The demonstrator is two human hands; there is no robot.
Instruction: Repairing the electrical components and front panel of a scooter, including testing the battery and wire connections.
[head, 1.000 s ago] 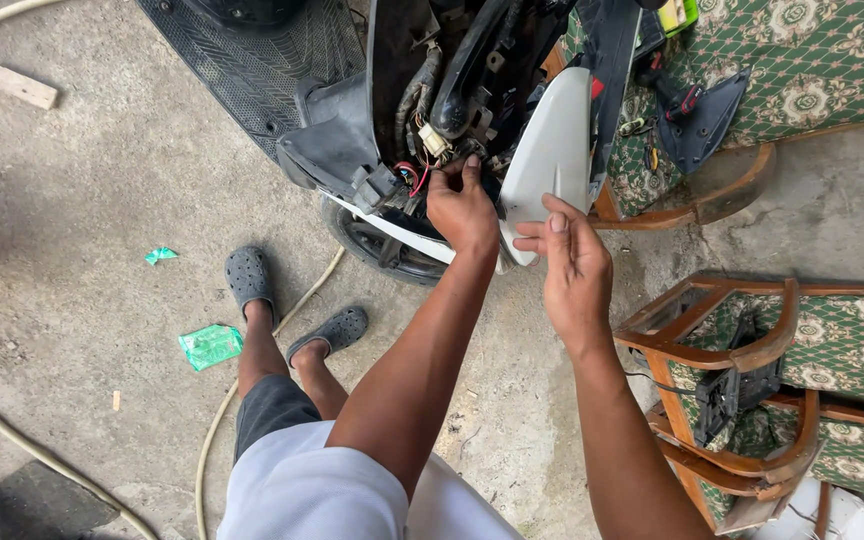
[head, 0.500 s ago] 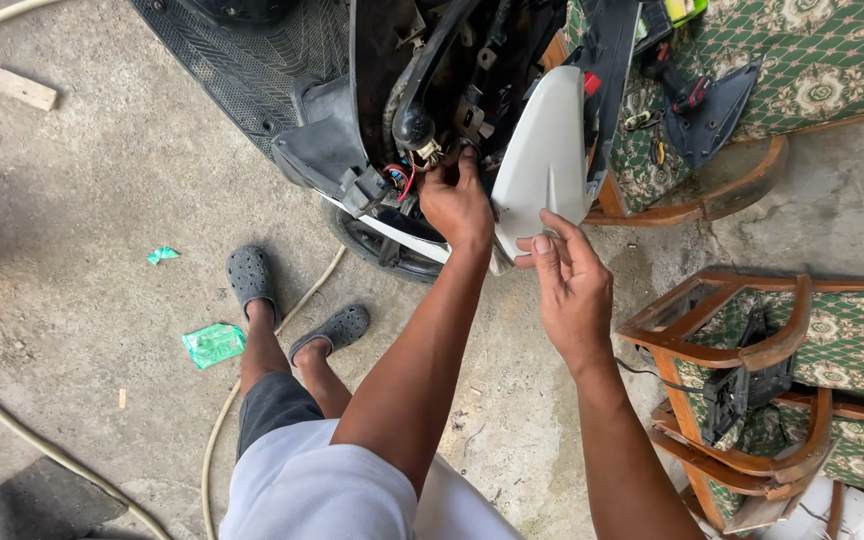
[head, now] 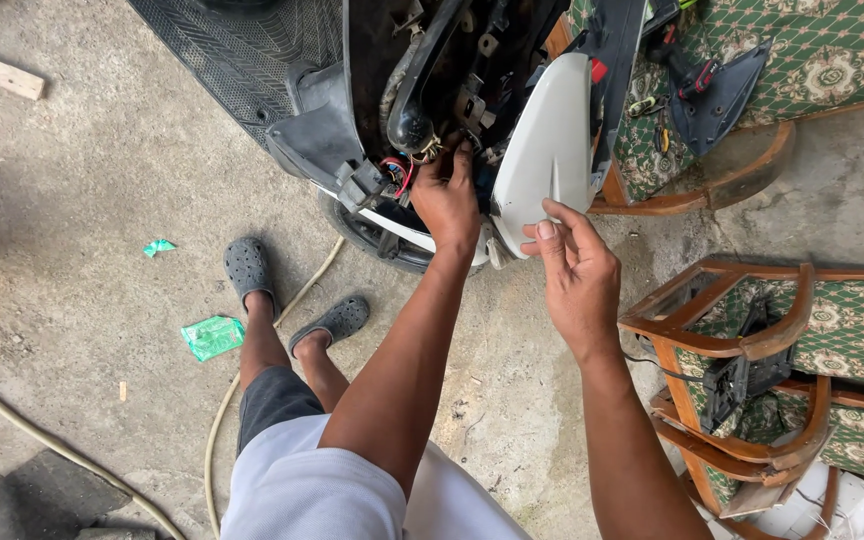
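A scooter with its front opened up stands before me, dark frame and wiring exposed. My left hand reaches into the opening, fingers curled among the red and black wires by a connector. A white body panel hangs at the right of the opening. My right hand holds the panel's lower edge between thumb and fingers. The black ribbed footboard runs off to the upper left.
Wooden chairs with green patterned cushions crowd the right side; one holds black panels and tools. My feet in grey clogs stand on concrete. A hose, green wrappers and a wood block lie at the left.
The view has shifted closer to the scooter. My left hand has gone deeper into the wiring. My right hand has slid lower along the white panel's edge.
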